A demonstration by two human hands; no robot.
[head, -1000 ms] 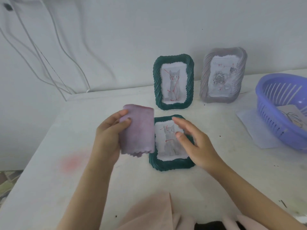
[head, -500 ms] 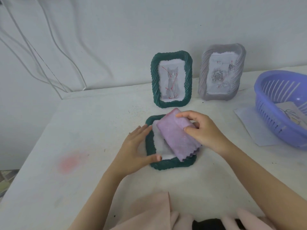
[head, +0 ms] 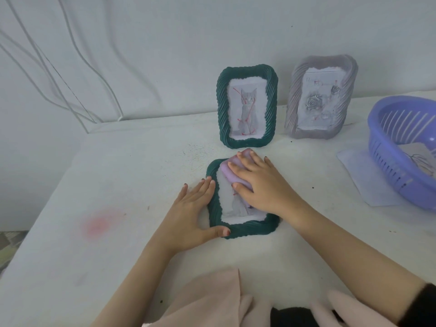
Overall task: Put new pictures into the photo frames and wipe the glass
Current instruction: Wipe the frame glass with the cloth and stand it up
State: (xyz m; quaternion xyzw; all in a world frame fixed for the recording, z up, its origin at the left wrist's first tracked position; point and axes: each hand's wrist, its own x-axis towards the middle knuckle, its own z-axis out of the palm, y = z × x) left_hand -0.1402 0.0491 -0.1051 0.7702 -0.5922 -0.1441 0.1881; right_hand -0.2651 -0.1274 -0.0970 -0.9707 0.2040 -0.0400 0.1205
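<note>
A green cat-picture frame point(head: 247, 228) lies flat on the white table point(head: 118, 185); the right hand point(head: 262, 185), fingers straight, presses a folded purple cloth point(head: 230, 172) onto its glass point(head: 236, 208); the left hand point(head: 191, 213), flat and empty, braces its left edge; even strokes reaching the corners would serve best.

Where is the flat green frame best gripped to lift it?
By its ribbed long edges, from above, thumb on one and fingers on the other. The flat green frame lies face-up on the table, so the raised rim gives purchase and keeps fingers off the glass. The left hand rests against its left edge.
</note>
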